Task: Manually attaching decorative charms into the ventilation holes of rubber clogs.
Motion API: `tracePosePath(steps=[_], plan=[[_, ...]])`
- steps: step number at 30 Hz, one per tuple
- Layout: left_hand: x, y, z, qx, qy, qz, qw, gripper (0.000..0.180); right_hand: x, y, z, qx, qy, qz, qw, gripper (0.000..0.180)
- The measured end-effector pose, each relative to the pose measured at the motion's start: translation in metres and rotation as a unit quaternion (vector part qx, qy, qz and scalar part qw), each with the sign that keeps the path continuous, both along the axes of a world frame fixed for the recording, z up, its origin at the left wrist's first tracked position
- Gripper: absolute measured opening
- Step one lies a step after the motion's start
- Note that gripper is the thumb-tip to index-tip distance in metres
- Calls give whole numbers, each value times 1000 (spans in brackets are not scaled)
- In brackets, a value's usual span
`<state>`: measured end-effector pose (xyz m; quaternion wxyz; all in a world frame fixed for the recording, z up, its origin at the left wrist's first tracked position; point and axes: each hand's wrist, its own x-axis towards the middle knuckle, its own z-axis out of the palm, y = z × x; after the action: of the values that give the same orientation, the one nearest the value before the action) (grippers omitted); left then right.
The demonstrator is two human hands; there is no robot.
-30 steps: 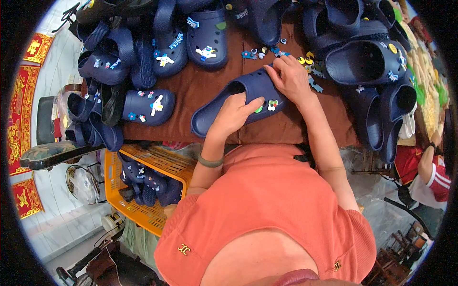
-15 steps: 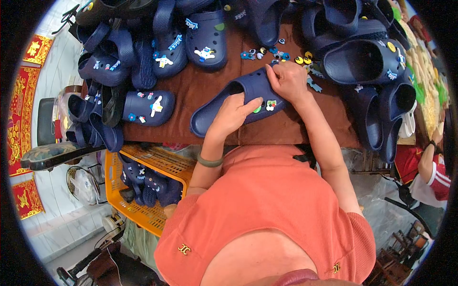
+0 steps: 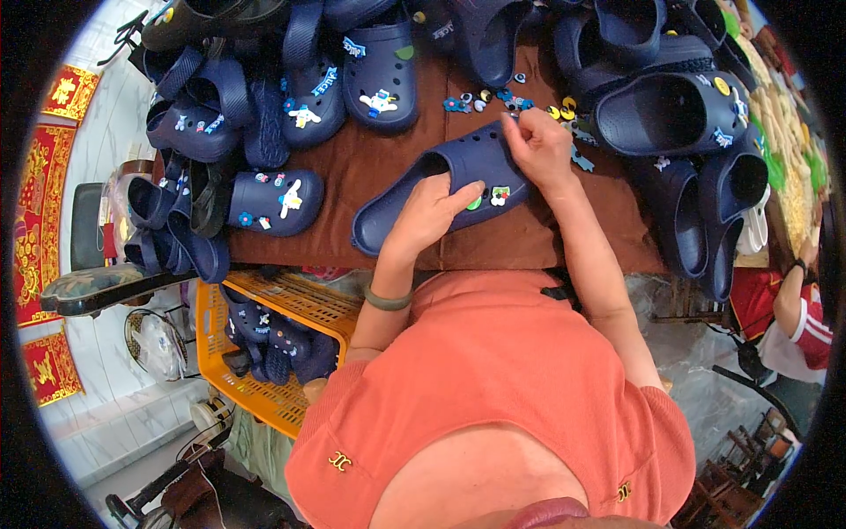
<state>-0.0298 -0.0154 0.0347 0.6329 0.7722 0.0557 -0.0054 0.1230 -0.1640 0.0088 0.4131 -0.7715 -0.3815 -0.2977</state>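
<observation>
Navy clog (image 3: 471, 157) lies toward the near edge of the brown-covered worktop (image 3: 366, 172), roughly midway between its left and right edges, heel close to the near edge and toe angled toward the far right corner. Left grip (image 3: 429, 210) is grasping it at the opening, fingers inside and thumb over the upper, next to a green charm (image 3: 475, 203) and a square charm (image 3: 500, 196). Right grip (image 3: 542, 152) is curled at the toe end, thumb close to the forefinger; I cannot tell whether anything is pinched there. Beyond the toe lie loose blue charms (image 3: 456, 104) and yellow-and-black charms (image 3: 562, 112). Toward the left edge sits a decorated clog (image 3: 260, 198). Other navy clogs (image 3: 382, 75) crowd the far edge and the right edge. Below the near edge, at left, an orange crate (image 3: 210, 326) holds more clogs (image 3: 286, 342).
</observation>
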Motion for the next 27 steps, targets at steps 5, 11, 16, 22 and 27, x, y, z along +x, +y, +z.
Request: tracePosePath(steps=[5,11,16,22,27], plan=[[3,3,-12,22,17,39,999,32,17,-17,3,-54,20,-119,991,21],[11,3,-10,104,-73,180,975,44,-10,0,11,-60,-50,124,989,23],[12,11,-12,122,-59,207,969,50,-41,12,2,-145,-62,160,974,39],[12,9,-10,127,-41,193,972,52,-36,5,1,-93,78,212,970,35],[13,7,-7,139,-35,192,971,45,-31,1,4,-97,179,258,944,31]])
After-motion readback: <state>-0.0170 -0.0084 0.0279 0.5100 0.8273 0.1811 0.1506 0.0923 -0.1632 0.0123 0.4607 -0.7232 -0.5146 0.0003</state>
